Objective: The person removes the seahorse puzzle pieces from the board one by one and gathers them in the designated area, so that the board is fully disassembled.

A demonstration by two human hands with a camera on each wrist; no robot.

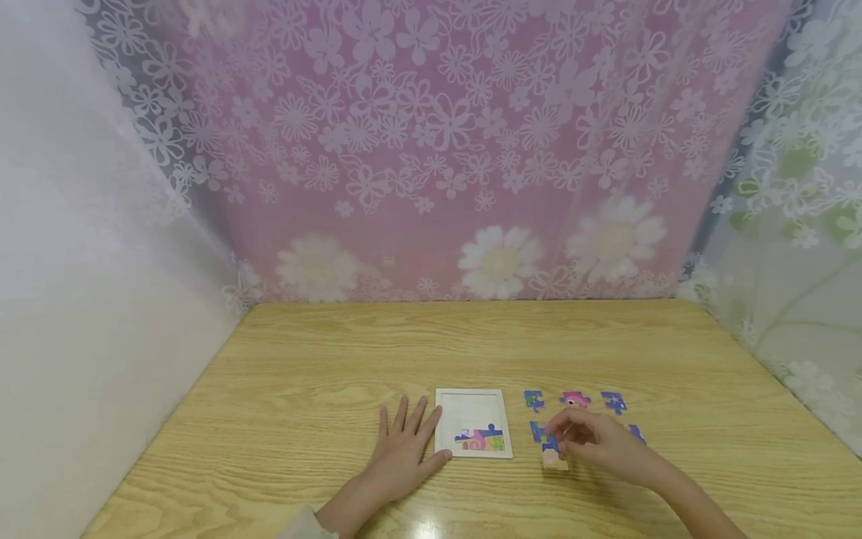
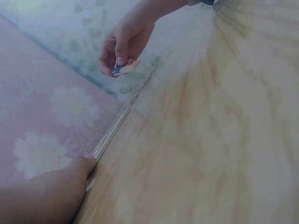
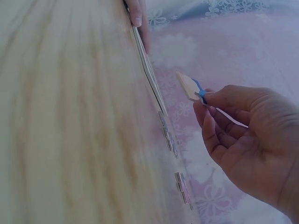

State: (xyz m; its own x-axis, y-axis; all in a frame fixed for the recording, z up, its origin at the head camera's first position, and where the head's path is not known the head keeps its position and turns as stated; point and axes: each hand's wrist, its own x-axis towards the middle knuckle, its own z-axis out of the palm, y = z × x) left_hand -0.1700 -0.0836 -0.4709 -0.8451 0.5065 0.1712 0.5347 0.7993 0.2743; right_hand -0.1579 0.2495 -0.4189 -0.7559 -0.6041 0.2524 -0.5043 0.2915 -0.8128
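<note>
My right hand [image 1: 602, 445] pinches a puzzle piece [image 1: 555, 459] between thumb and fingers. The piece is blue with a pale peach part, and in the right wrist view this puzzle piece [image 3: 188, 86] is held above the table. My left hand [image 1: 402, 458] lies with fingers spread on the table, its thumb and index finger at the left edge of a white puzzle tray [image 1: 439, 430]. Joined pieces [image 1: 481, 440] with a pink swirl, blue and green fill the tray's lower right part. In the left wrist view the tray is seen nearly edge-on.
Right of the tray lie loose pieces: a blue-green piece [image 1: 533, 400], a pink piece with an eye [image 1: 575, 400], a blue piece with a starfish [image 1: 613, 402], a blue piece [image 1: 536, 431] and another partly hidden piece [image 1: 636, 433]. Floral curtains [image 1: 431, 150] border the wooden table [image 1: 323, 352].
</note>
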